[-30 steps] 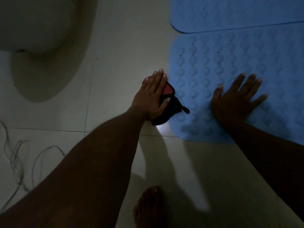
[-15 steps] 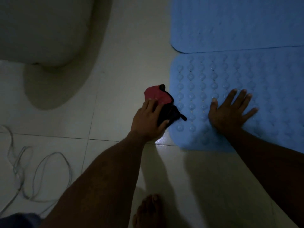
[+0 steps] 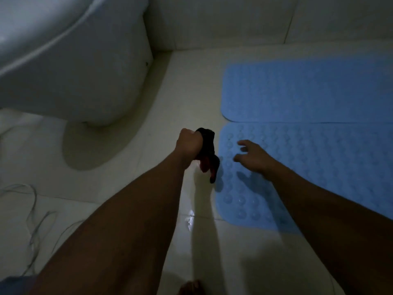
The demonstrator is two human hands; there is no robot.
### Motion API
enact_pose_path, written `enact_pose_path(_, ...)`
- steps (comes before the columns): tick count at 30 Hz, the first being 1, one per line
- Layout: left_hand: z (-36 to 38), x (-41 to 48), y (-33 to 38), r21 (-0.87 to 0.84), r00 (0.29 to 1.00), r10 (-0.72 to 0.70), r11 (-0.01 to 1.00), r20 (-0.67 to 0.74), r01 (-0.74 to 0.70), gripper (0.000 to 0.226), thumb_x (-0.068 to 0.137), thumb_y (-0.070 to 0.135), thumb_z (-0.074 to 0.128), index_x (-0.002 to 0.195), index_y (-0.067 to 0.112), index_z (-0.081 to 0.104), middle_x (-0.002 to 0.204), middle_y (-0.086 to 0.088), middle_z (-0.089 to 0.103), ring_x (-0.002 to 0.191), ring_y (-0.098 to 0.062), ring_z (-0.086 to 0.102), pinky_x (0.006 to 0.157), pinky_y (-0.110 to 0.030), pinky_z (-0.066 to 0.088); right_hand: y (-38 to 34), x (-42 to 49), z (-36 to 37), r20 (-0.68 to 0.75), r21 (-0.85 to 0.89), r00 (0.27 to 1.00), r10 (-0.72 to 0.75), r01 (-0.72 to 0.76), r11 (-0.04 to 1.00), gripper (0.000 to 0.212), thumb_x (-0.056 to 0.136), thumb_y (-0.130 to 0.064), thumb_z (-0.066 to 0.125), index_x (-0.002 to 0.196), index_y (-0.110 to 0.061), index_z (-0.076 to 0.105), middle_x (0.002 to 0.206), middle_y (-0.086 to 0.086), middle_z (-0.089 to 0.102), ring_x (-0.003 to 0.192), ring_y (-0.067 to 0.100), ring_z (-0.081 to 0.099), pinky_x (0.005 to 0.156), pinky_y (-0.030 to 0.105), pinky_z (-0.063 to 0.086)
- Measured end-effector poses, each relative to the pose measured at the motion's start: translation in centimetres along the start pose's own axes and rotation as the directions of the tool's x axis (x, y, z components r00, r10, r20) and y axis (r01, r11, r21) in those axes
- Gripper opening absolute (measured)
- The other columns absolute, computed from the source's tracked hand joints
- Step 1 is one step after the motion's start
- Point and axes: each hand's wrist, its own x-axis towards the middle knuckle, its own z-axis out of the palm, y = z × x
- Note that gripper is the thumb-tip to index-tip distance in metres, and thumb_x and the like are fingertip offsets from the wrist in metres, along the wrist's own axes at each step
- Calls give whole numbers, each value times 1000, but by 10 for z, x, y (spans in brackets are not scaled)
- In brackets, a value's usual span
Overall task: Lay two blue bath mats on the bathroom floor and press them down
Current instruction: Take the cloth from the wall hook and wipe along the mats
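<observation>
On the pale tiled floor, beside the base of a white toilet, two blue bath mats are lying flat and side by side: the far mat is sitting near the wall, and the near mat is lying just against its front edge, its rows of round bumps facing up. Reaching forward from the lower frame, the left hand is curling into a tight fist around a dark cloth, which is hanging down from the grip just left of the near mat's corner; in the dim light a reddish patch seems to be showing on its lower part. Stretching in from the right, the right hand is hovering over the near mat's left end, fingers loosely spread and gripping nothing, casting a shadow on the bumps below. Thin grey cords are looping across the floor at the far left.
</observation>
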Motion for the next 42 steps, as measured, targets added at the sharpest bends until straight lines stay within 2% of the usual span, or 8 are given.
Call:
enact_pose_path(4,-28,-14,74,-60,990,38,998,138,-30,32,90,23,62,107,-4,66,93,-25,71,73,-38,71,65,-40,56,-64,-7,-21,75,256,994,-83,61,965,51,95,-9,66,144,-18,54,143,11,54,128,24,52,93,34,38)
enact_pose_path(8,-43,-28,133,16,972,180,983,149,-184,29,92,34,63,99,6,68,84,-13,70,70,-30,68,62,-36,52,-107,-18,-60,74,247,983,-167,145,958,26,96,-17,65,122,-14,67,128,9,66,125,27,56,92,42,44)
enact_pose_path(16,-59,-36,228,210,916,372,893,150,-397,29,105,18,51,77,12,48,66,-6,44,54,-19,43,50,-26,36,-160,-45,-145,-35,166,956,-292,294,941,22,95,-10,61,114,-19,64,106,18,73,103,33,69,97,49,53)
enact_pose_path(21,-61,-37,264,121,851,523,848,-33,-516,15,104,20,55,92,15,49,83,-8,56,77,-25,59,64,-34,52,-185,-61,-197,-178,113,918,-355,377,919,3,96,-9,66,97,-11,66,88,17,65,83,26,59,74,37,49)
enact_pose_path(26,-61,-43,291,142,755,622,783,-205,-606,13,104,26,55,95,18,51,93,-9,61,88,-29,61,78,-41,54,-201,-80,-251,-237,13,888,-395,409,912,19,90,-13,77,78,-10,62,78,13,59,77,23,58,69,32,50)
enact_pose_path(29,-61,-47,305,155,725,652,758,-222,-634,12,104,25,54,101,15,54,102,-11,63,95,-31,62,84,-43,54,-205,-92,-277,-298,-43,857,-419,427,903,21,93,-21,75,80,-10,63,76,8,61,72,18,57,63,27,46)
enact_pose_path(36,-51,-60,333,230,629,731,681,-263,-695,11,110,24,41,105,14,43,84,4,48,70,-7,42,60,-32,27,-217,-105,-316,-407,-220,759,-508,458,861,26,99,-38,63,94,-13,62,93,8,65,83,23,60,75,35,47)
enact_pose_path(42,-51,-57,360,209,660,718,696,-222,-687,12,109,23,36,103,13,40,87,0,45,72,-10,40,58,-30,29,-220,-104,-334,-348,-259,797,-493,424,868,20,97,-26,68,99,-7,70,97,12,69,88,23,64,73,32,50)
